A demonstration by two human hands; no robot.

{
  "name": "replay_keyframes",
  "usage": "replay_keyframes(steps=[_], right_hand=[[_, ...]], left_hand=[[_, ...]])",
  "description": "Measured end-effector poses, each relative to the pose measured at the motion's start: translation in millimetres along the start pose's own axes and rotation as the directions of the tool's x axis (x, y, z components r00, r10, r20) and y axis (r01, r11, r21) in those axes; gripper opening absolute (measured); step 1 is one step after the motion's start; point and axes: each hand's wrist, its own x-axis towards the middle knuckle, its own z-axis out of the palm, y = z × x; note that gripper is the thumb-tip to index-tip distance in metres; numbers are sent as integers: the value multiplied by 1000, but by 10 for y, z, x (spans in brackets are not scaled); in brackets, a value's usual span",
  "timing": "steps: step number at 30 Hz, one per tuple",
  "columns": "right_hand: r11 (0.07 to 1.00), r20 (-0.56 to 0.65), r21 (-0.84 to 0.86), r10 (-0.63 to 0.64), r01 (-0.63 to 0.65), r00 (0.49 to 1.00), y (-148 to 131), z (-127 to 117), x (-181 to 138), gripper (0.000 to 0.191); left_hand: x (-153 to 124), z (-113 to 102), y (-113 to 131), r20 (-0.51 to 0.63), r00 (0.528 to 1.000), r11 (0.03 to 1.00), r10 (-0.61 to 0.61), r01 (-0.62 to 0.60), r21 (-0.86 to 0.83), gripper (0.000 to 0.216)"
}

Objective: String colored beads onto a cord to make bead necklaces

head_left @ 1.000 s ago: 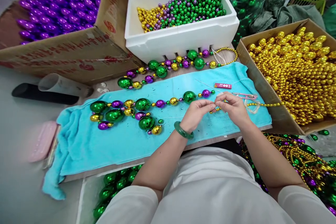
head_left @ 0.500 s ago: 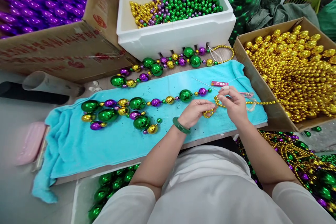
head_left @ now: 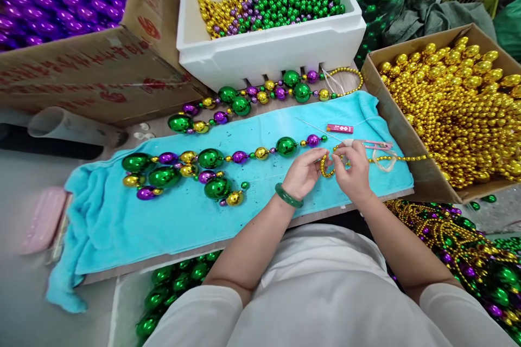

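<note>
While between fingers (head_left: 314,160), gold bead strand (head_left: 411,158).

right hand (head_left: 355,173): lowered, closer to left hand (head_left: 301,173) | gold bead strand (head_left: 325,166): curled into loop

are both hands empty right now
No, the left hand and the right hand both pinch a loop of the gold bead strand over the teal towel.
</note>
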Motion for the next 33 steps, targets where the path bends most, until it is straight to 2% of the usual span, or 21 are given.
replay_keyframes(steps=[3,5,8,11,16,18,22,25,28,33], right_hand=[[979,97,-128,-147,158,984,-32,-17,-10,11],[970,202,-130,-175,203,964,-24,-47,13,15],[973,334,-79,-180,218,925,23,-112,88,18],[981,399,4,-180,195,899,82,-166,165,15],[989,399,139,-91,38,912,160,-168,223,10],[986,422,163,-43,-29,905,181,-150,231,10],[955,429,228,77,-190,900,213,-123,234,8],[936,439,246,124,-252,890,230,-112,209,9],[940,411,222,152,-261,899,235,-90,164,6],[927,386,231,191,-295,902,201,-39,107,6]], left_hand=[[26,2,-46,-47,984,969,174,-163,186,15],[34,-26,-35,-58,965,904,254,-216,369,16],[39,-88,44,10,983,812,184,-158,562,18],[49,-132,139,82,994,748,66,-104,655,20],[80,-161,179,172,979,719,-112,-40,694,21],[93,-173,155,172,977,715,-126,-31,699,20],[112,-199,105,126,990,828,-64,-18,560,21],[110,-206,93,89,995,882,-42,-5,472,25],[96,-196,85,58,998,869,9,-37,494,25],[77,-177,47,44,985,780,166,-158,605,21]])
